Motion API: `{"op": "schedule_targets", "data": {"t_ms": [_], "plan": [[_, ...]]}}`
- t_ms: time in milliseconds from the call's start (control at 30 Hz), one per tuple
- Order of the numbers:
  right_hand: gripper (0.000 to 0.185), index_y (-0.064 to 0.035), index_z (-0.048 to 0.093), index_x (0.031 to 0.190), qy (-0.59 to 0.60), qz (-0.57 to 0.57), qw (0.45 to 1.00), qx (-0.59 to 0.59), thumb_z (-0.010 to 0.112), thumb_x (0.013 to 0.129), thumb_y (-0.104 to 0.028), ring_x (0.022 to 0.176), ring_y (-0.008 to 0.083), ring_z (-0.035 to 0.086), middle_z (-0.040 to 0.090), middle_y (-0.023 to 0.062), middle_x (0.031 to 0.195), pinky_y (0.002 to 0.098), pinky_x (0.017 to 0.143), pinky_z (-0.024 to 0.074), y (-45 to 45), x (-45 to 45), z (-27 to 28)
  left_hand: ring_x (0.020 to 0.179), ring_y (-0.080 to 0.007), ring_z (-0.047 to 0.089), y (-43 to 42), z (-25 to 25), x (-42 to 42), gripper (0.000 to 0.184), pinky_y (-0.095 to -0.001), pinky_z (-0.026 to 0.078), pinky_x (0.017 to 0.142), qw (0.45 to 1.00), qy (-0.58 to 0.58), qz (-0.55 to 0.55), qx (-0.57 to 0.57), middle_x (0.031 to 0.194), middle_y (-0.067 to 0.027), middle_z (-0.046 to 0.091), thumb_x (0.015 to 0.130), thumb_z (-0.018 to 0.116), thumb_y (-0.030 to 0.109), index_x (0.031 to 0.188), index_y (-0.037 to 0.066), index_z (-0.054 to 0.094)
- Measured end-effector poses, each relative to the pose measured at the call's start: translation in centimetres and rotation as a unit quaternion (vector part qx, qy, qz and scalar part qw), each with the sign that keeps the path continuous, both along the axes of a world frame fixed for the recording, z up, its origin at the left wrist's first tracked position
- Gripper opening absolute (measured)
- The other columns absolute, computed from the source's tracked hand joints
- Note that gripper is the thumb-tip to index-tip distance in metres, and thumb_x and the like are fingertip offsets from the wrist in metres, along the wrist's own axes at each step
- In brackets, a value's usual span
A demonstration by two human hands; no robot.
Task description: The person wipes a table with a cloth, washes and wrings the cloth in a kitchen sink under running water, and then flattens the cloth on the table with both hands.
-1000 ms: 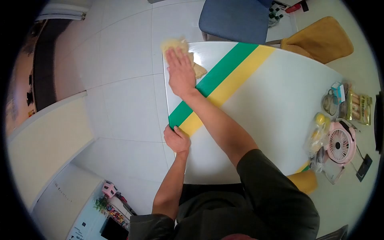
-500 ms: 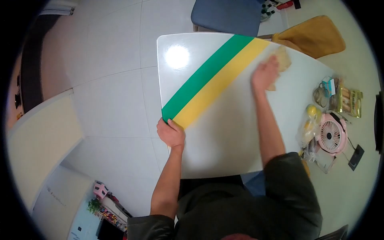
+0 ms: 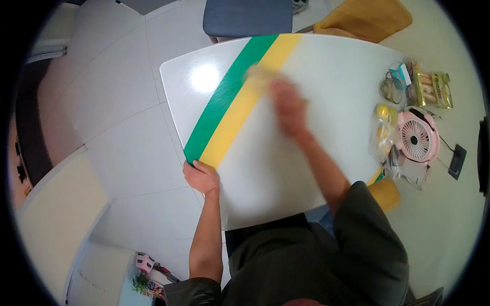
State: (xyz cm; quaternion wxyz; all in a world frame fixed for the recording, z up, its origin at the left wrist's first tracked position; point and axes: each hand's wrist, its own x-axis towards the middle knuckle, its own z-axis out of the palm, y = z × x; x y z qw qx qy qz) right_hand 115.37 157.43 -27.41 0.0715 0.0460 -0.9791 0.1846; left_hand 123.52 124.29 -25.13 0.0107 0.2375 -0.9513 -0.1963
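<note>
A white table (image 3: 316,148) with a green stripe (image 3: 219,107) and a yellow stripe (image 3: 240,115) lies before me. My left hand (image 3: 202,177) is closed around the table's left edge, at the near end of the stripes, thumb on top. Over the middle of the table my right hand (image 3: 290,107), smeared by motion, is on a tan cloth (image 3: 259,75). The blurred cloth reaches across the yellow stripe to the edge of the green one.
On the table's right side are a glass jar (image 3: 391,89), a bread pack (image 3: 431,89), yellow fruit (image 3: 383,112) in clear plastic and a pink fan (image 3: 416,136). A blue-grey chair (image 3: 247,18) and a mustard chair (image 3: 365,19) stand beyond the far edge.
My right hand has swept the cloth leftward from the table's right part onto the stripes. My left hand keeps its hold on the edge. The camera view has shifted and turned.
</note>
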Motion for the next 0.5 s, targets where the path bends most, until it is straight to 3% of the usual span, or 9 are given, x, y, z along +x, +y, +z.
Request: {"op": "schedule_targets", "data": {"t_ms": [67,133,233,300,367,400,433,467,500], "plan": [[0.052,-0.0021,0.045,0.153,0.027,-0.162,0.986,-0.038,0.046,0.103,-0.015,0.150,0.0392,0.035,0.045,0.0187,0.159,0.0507,0.126,0.0220,9.8,-0.1,0.6,0.097,-0.0474,0.059,-0.1,0.0,0.1,0.046,-0.0564,0.046,0.084,1.000,0.000,0.003,0.008,0.107,-0.0263,0.065,0.106,0.041,0.035,0.118,-0.005,0.060],[0.053,-0.0004,0.044,0.154,0.050,-0.346,0.937,0.025,0.043,0.104,-0.016,0.148,0.0407,0.038,0.045,0.0198,0.159,0.0506,0.125,0.0235,15.0,-1.9,-0.5,0.098,-0.0474,0.059,0.3,-0.3,-0.3,0.047,-0.0563,0.046,0.085,1.000,0.006,0.010,0.014,0.108,-0.0266,0.064,0.106,0.041,0.036,0.118,-0.005,0.060],[0.055,0.0033,0.043,0.154,0.034,-0.445,0.892,0.069,0.045,0.102,-0.016,0.148,0.0407,0.038,0.045,0.0234,0.158,0.0510,0.124,0.0249,10.6,-7.6,-1.5,0.100,-0.0478,0.059,0.3,0.1,-0.1,0.048,-0.0562,0.046,0.087,1.000,-0.003,0.011,0.017,0.109,-0.0273,0.064,0.106,0.040,0.037,0.120,-0.006,0.059],[0.056,0.0038,0.042,0.153,0.119,-0.312,0.943,0.000,0.048,0.101,-0.015,0.146,0.0394,0.039,0.047,0.0240,0.155,0.0509,0.123,0.0242,4.1,-11.2,-3.9,0.101,-0.0482,0.059,0.1,-0.2,0.0,0.049,-0.0564,0.046,0.088,1.000,-0.015,0.013,0.020,0.110,-0.0278,0.064,0.107,0.039,0.037,0.121,-0.006,0.058],[0.055,-0.0038,0.046,0.153,0.000,-0.229,0.973,-0.037,0.051,0.099,-0.016,0.143,0.0380,0.042,0.050,0.0175,0.154,0.0513,0.124,0.0227,-7.6,-11.9,-1.2,0.101,-0.0486,0.059,0.1,-0.4,0.1,0.050,-0.0568,0.046,0.088,1.000,-0.012,0.003,0.011,0.110,-0.0279,0.064,0.107,0.038,0.037,0.120,-0.007,0.058],[0.054,-0.0078,0.047,0.152,0.050,-0.147,0.979,-0.130,0.052,0.098,-0.015,0.142,0.0364,0.044,0.050,0.0163,0.154,0.0518,0.125,0.0216,-12.5,-11.0,-0.3,0.101,-0.0487,0.059,-0.1,-0.2,0.3,0.050,-0.0570,0.046,0.088,1.000,-0.012,-0.005,0.004,0.110,-0.0279,0.064,0.107,0.038,0.037,0.120,-0.007,0.058],[0.053,-0.0078,0.050,0.149,0.004,-0.050,0.997,-0.064,0.054,0.097,-0.014,0.143,0.0352,0.044,0.052,0.0161,0.152,0.0531,0.125,0.0241,-16.3,-10.1,1.2,0.101,-0.0487,0.059,-0.2,-0.1,0.8,0.050,-0.0571,0.046,0.088,1.000,0.000,-0.007,-0.002,0.110,-0.0279,0.064,0.107,0.037,0.037,0.120,-0.007,0.058],[0.052,-0.0083,0.053,0.148,-0.020,0.009,0.983,-0.182,0.056,0.096,-0.013,0.144,0.0332,0.044,0.055,0.0151,0.149,0.0516,0.124,0.0277,-18.5,-8.3,2.9,0.101,-0.0486,0.059,-0.1,-0.6,0.9,0.051,-0.0572,0.046,0.088,1.000,0.021,-0.006,-0.005,0.110,-0.0279,0.064,0.108,0.037,0.037,0.120,-0.007,0.058],[0.051,-0.0081,0.054,0.146,0.009,0.081,0.982,-0.171,0.056,0.095,-0.013,0.144,0.0330,0.045,0.056,0.0148,0.148,0.0510,0.123,0.0304,-19.2,-6.4,3.2,0.100,-0.0486,0.059,0.2,-1.2,0.5,0.051,-0.0573,0.046,0.088,0.999,0.041,-0.004,-0.006,0.109,-0.0279,0.064,0.108,0.037,0.038,0.120,-0.007,0.058]]}}
